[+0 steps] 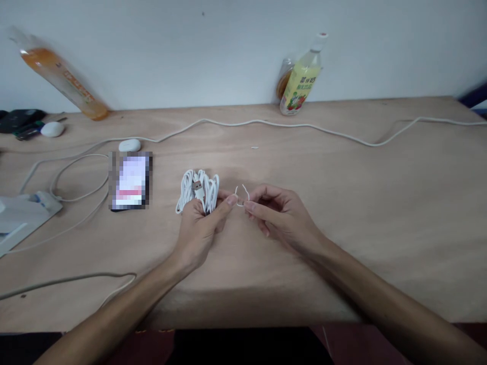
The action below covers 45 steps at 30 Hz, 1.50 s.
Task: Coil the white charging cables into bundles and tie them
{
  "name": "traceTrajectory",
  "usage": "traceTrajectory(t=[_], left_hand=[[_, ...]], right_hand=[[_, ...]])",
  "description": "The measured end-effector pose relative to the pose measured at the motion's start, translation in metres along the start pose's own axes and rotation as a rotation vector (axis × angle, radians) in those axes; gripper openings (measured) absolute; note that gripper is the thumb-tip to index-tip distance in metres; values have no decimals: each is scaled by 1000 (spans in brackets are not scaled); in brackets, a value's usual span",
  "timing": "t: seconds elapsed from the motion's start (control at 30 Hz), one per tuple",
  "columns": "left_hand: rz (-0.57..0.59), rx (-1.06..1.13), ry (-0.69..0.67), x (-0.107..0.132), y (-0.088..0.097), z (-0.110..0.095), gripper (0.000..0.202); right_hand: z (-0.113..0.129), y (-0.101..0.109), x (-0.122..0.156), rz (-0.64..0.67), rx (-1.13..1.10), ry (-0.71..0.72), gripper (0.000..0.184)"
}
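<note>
A coiled white USB cable (212,188) sits in my left hand (200,230), its metal plug facing up among the loops. The thumb and index finger of that hand also pinch one side of a thin white twist tie (248,193). My right hand (289,215) is closed in a pinch on the tie's other side. Bent into a U, the tie has both free ends pointing away from me. My fingers cover parts of the tie and of the coil's near side.
Left of the coil lies a phone (131,182), with a white case (130,146) behind it. A long white cord (258,121) crosses the wooden table. An orange drink bottle (64,81) and a yellow-labelled bottle (302,81) lean at the wall. A tiny white scrap (254,147) lies mid-table.
</note>
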<state>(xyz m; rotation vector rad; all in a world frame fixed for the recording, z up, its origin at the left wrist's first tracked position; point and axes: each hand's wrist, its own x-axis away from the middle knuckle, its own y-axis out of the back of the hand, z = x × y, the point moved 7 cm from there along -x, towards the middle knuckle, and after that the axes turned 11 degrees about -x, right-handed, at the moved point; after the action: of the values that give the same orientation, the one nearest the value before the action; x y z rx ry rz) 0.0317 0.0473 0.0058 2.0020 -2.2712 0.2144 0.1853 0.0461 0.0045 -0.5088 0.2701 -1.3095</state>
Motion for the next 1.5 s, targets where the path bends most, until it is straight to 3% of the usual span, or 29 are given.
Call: traceTrajectory(t=[1.5], left_hand=[[25, -5, 40, 2, -2, 1, 42]], right_hand=[[-2, 6, -3, -1, -32, 5, 29]])
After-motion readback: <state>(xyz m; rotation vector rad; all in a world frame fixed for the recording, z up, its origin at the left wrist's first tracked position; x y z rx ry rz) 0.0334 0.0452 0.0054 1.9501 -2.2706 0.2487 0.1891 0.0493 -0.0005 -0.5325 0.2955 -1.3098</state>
